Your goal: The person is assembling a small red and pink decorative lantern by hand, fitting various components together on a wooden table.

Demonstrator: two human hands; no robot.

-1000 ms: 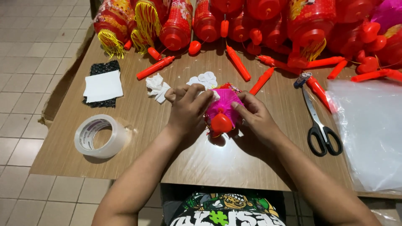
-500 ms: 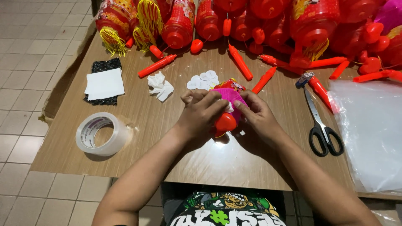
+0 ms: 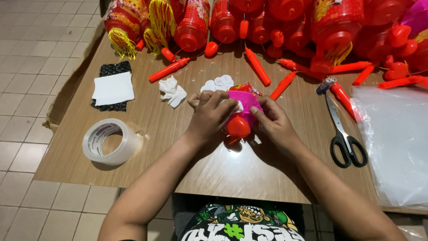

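Gripping a small pink-and-red plastic lantern with a round red cap (image 3: 240,117) at table centre, left hand (image 3: 210,116) and right hand (image 3: 273,122) both clamped around it from either side. Lying nearby: white cut paper shapes (image 3: 217,83) at 12 o'clock, black-handled scissors (image 3: 344,134) at 3 o'clock, clear tape roll (image 3: 109,142) at 9 o'clock. Crowding the wooden table (image 3: 249,174) at its far edge: red lanterns with yellow tassels (image 3: 191,20).
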